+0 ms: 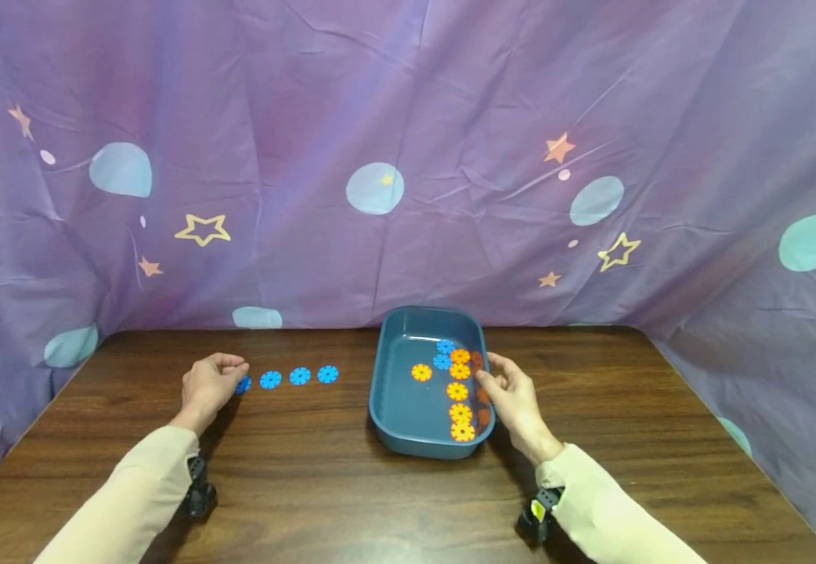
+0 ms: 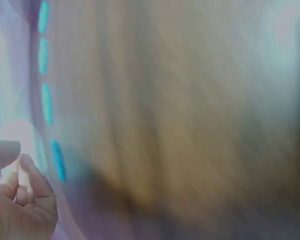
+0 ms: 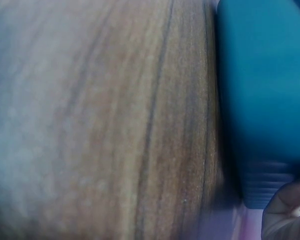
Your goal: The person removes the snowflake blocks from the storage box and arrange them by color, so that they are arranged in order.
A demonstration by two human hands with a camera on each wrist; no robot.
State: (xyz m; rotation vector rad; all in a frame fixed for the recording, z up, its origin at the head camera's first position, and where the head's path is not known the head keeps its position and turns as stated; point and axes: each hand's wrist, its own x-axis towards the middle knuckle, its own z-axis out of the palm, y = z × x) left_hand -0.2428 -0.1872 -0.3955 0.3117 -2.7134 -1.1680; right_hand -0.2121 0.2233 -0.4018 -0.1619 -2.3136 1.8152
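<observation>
At the left of the head view, several flat blue notched discs (image 1: pixel 270 380) lie in a row on the brown wooden table. My left hand (image 1: pixel 209 385) is over the leftmost blue disc (image 1: pixel 242 385) and partly covers it. In the left wrist view, thumb and fingertips come close together with nothing seen between them, and the blue disc (image 2: pixel 59 161) lies beside them. My right hand (image 1: pixel 517 403) grips the right rim of a dark blue plastic bin (image 1: pixel 415 445), thumb on the rim. Inside lie several orange discs (image 1: pixel 457 391) and two blue discs (image 1: pixel 442 361).
The bin stands near the middle of the wooden table (image 1: pixel 295 486), towards its back edge. Behind the table hangs a purple curtain (image 1: pixel 309 157) with stars and pale ovals. Black wrist cameras (image 1: pixel 200 493) sit under both sleeves.
</observation>
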